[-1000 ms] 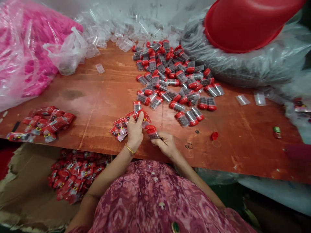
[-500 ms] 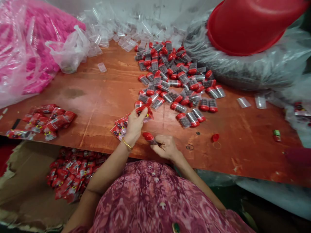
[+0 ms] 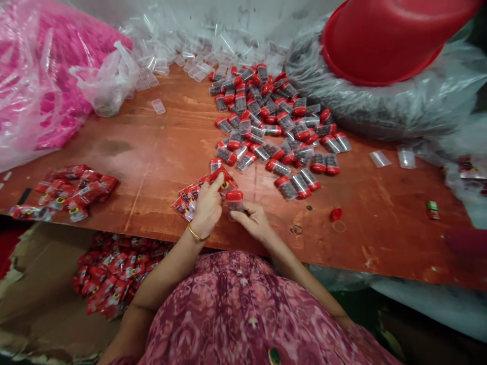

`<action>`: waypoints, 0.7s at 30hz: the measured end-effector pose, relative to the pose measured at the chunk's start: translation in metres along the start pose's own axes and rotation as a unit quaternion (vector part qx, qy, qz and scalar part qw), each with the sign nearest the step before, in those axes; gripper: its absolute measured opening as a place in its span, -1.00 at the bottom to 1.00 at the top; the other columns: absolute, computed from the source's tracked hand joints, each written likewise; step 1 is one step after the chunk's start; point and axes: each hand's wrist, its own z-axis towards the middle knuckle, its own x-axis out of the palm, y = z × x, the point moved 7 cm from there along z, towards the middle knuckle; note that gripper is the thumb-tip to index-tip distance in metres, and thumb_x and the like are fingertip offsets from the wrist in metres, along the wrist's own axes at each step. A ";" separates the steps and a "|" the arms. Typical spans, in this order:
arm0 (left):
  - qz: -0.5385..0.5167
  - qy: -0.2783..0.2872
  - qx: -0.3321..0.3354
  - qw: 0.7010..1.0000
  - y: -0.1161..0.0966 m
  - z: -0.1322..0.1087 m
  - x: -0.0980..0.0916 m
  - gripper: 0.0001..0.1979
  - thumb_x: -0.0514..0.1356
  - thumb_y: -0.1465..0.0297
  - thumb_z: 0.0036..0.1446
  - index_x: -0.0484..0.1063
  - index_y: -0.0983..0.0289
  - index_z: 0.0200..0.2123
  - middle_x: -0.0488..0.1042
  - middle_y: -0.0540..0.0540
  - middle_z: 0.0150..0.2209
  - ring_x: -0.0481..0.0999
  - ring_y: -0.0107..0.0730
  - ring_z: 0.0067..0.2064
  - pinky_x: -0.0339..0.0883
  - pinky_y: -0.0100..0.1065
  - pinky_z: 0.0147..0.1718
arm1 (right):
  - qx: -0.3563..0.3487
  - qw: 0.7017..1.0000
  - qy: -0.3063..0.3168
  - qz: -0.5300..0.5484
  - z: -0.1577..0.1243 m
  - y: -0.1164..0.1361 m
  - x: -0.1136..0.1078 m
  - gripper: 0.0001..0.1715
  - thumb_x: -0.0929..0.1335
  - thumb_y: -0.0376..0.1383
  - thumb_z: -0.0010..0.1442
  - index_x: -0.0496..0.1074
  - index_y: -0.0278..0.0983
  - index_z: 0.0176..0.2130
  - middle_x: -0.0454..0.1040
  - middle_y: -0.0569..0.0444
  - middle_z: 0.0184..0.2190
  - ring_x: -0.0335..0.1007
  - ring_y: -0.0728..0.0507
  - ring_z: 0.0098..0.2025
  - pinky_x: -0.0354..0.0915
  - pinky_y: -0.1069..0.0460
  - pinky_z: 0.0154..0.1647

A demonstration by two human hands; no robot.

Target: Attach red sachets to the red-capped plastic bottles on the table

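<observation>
My right hand pinches a small clear vial with a red cap, held upright near the table's front edge. My left hand, with a gold bangle at the wrist, is closed on a red printed sleeve at the top of a small fan of such sleeves lying on the wooden table. The two hands are almost touching. Just beyond them lies a heap of several red-capped vials.
A pile of wrapped red packets lies at the left edge; more fill a cardboard box below. Empty clear vials are heaped at the back. A pink bag, a red basin and a loose red cap are around.
My right hand has turned the vial from lying sideways to upright and brought it left, up against my left hand. My left hand has lowered the red sleeve slightly.
</observation>
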 end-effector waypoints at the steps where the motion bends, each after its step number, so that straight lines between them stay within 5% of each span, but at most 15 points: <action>1: -0.009 -0.008 0.013 1.000 -0.004 0.002 -0.004 -0.79 0.34 0.30 -0.10 0.42 0.30 -0.44 0.51 0.01 -0.50 0.51 -0.42 -0.36 0.33 -0.43 -0.35 | 0.029 0.999 0.006 0.044 0.001 -0.004 0.000 -0.70 0.26 -0.12 0.03 0.22 -0.25 -0.58 0.19 0.17 -0.63 0.08 0.00 -0.55 0.06 0.09 -0.51; 8: -0.003 -0.023 0.032 0.999 -0.007 -0.002 -0.023 -0.78 0.36 0.35 -0.16 0.45 0.32 -0.42 0.51 -0.02 -0.50 0.49 -0.48 -0.45 0.40 -0.40 -0.34 | 0.107 0.983 -0.027 0.147 -0.006 -0.019 -0.014 -0.57 0.35 0.05 -0.06 0.33 -0.27 -0.53 0.13 0.22 -0.69 0.01 0.04 -0.61 -0.04 0.11 -0.60; 21: 0.056 0.017 -0.022 0.998 0.003 -0.013 -0.030 -0.71 0.41 0.32 -0.27 0.44 0.33 -0.46 0.49 0.00 -0.54 0.48 -0.44 -0.51 0.37 -0.43 -0.50 | 0.157 0.978 -0.045 0.132 -0.009 -0.035 -0.019 -0.46 0.36 0.16 -0.08 0.37 -0.26 -0.46 0.08 0.26 -0.74 -0.07 0.06 -0.69 -0.09 0.10 -0.69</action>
